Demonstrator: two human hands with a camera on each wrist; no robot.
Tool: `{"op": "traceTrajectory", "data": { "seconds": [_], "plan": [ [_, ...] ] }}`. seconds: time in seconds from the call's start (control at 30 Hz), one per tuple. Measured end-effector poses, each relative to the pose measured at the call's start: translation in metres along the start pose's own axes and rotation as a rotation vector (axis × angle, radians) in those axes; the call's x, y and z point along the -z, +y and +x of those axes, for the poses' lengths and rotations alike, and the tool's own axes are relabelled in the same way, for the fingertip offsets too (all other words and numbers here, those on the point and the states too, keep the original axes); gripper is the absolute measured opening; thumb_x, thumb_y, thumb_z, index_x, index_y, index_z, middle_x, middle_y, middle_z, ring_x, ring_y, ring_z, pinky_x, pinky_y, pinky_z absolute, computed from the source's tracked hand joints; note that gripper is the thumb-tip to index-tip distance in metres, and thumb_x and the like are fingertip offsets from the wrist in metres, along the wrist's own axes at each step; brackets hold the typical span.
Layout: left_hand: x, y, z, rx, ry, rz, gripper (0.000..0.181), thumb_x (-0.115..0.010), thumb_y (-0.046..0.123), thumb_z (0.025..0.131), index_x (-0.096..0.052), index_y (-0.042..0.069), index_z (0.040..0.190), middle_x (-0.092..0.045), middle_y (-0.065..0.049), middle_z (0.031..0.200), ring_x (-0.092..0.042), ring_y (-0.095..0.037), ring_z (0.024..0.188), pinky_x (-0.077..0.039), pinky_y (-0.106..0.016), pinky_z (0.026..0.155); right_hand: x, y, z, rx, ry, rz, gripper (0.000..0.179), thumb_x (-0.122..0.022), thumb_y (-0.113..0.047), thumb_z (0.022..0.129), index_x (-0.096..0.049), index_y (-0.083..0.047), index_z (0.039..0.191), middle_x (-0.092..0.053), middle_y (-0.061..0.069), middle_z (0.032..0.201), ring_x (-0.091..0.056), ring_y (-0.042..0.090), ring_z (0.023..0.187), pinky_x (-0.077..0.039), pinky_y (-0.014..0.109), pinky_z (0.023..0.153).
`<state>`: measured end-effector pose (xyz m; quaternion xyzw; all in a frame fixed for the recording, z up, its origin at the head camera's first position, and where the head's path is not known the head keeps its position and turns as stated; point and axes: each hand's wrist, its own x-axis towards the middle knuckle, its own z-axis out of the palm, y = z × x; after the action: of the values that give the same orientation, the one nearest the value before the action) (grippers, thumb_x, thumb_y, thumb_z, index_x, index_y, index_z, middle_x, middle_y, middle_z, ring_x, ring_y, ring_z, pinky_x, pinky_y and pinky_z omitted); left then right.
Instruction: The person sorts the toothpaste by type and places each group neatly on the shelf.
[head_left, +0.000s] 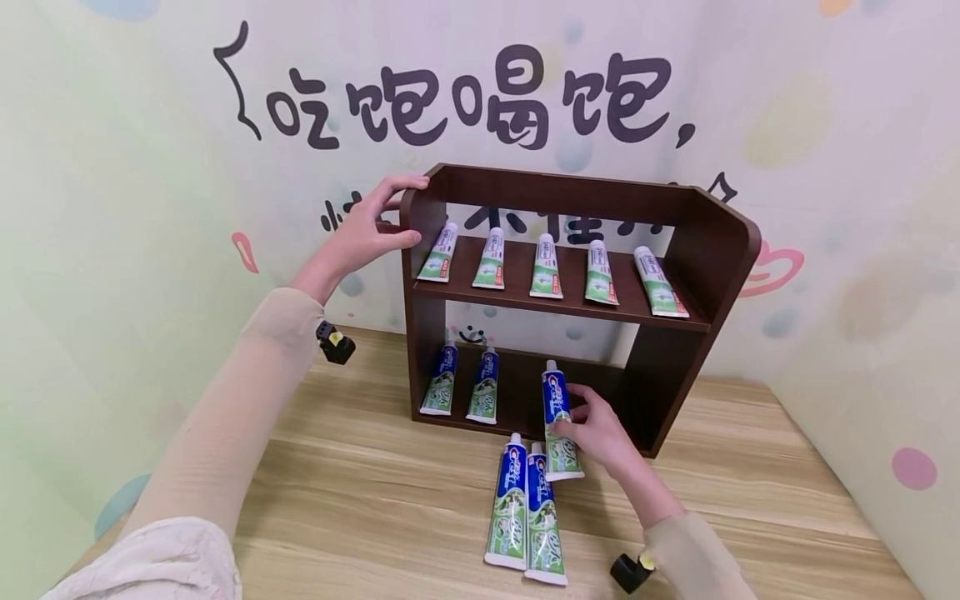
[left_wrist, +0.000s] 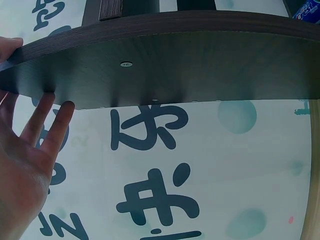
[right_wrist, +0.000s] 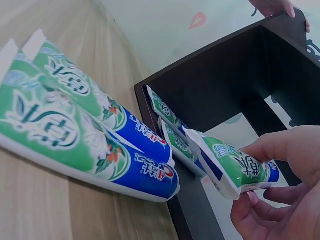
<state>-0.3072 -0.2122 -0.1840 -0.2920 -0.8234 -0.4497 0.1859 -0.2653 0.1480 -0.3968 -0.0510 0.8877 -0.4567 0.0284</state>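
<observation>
My right hand (head_left: 600,429) pinches a blue-and-green toothpaste tube (head_left: 557,412) between thumb and fingers. The tube is held cap up at the front of the lower shelf of a dark brown two-tier rack (head_left: 525,312). In the right wrist view the held tube's crimped end (right_wrist: 212,167) points towards the camera. Two like tubes (head_left: 482,385) lean inside that lower shelf on its left. Another two tubes (head_left: 508,504) lie side by side on the table before the rack. With thumb and fingers, my left hand (head_left: 367,229) holds the upper left side panel (left_wrist: 165,65) of the rack.
Several white-and-green toothpaste tubes (head_left: 546,267) stand in a row on the upper shelf. The rack rests on a wood-grain table (head_left: 360,467) against a wall (head_left: 150,250) with black lettering and coloured spots. Small black devices (head_left: 335,343) sit near each wrist.
</observation>
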Motion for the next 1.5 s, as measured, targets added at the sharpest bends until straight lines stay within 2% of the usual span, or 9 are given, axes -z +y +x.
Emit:
{"op": "traceTrajectory", "data": {
  "seconds": [0.37, 0.5, 0.73, 1.1, 1.5],
  "plan": [
    [0.0, 0.003, 0.0, -0.002, -0.005, 0.008, 0.059, -0.064, 0.001, 0.09, -0.041, 0.006, 0.144, -0.036, -0.007, 0.158, -0.043, -0.036, 0.138, -0.046, -0.054, 0.107, -0.011, -0.006, 0.023, 0.013, 0.065, 0.009, 0.072, -0.072, -0.018, 0.086, -0.038, -0.008, 0.148, -0.062, 0.024, 0.118, -0.063, 0.029, 0.099, -0.059, 0.037, 0.077],
    [0.0, 0.003, 0.0, 0.001, -0.005, 0.006, 0.059, -0.064, 0.001, 0.09, -0.041, 0.007, 0.144, -0.036, -0.006, 0.158, -0.044, -0.036, 0.138, -0.047, -0.054, 0.106, -0.013, -0.007, 0.033, 0.021, 0.086, 0.021, 0.071, -0.072, -0.017, 0.086, -0.039, -0.008, 0.148, -0.062, 0.025, 0.116, -0.063, 0.03, 0.098, -0.058, 0.038, 0.077],
    [-0.001, 0.001, 0.001, 0.006, -0.006, 0.007, 0.059, -0.064, 0.002, 0.09, -0.041, 0.008, 0.144, -0.036, -0.004, 0.158, -0.043, -0.036, 0.138, -0.047, -0.052, 0.106, -0.017, -0.006, 0.047, 0.029, 0.107, 0.02, 0.072, -0.071, -0.018, 0.087, -0.037, -0.007, 0.15, -0.062, 0.025, 0.12, -0.063, 0.033, 0.102, -0.056, 0.045, 0.086],
    [-0.001, 0.001, 0.001, 0.006, -0.003, 0.008, 0.059, -0.064, 0.002, 0.09, -0.041, 0.008, 0.144, -0.037, -0.003, 0.158, -0.043, -0.036, 0.138, -0.048, -0.052, 0.105, -0.023, -0.006, 0.063, 0.066, 0.136, 0.047, 0.074, -0.072, -0.016, 0.085, -0.037, -0.005, 0.149, -0.065, 0.027, 0.118, -0.067, 0.035, 0.102, -0.057, 0.045, 0.085],
    [-0.001, 0.001, 0.0, 0.011, 0.006, -0.006, 0.059, -0.064, 0.002, 0.089, -0.041, 0.008, 0.144, -0.037, -0.004, 0.158, -0.044, -0.036, 0.137, -0.046, -0.054, 0.107, -0.035, -0.004, 0.081, 0.029, 0.185, 0.078, 0.074, -0.073, -0.016, 0.085, -0.036, -0.005, 0.149, -0.063, 0.028, 0.124, -0.064, 0.038, 0.11, -0.054, 0.05, 0.093]
  ]
}}
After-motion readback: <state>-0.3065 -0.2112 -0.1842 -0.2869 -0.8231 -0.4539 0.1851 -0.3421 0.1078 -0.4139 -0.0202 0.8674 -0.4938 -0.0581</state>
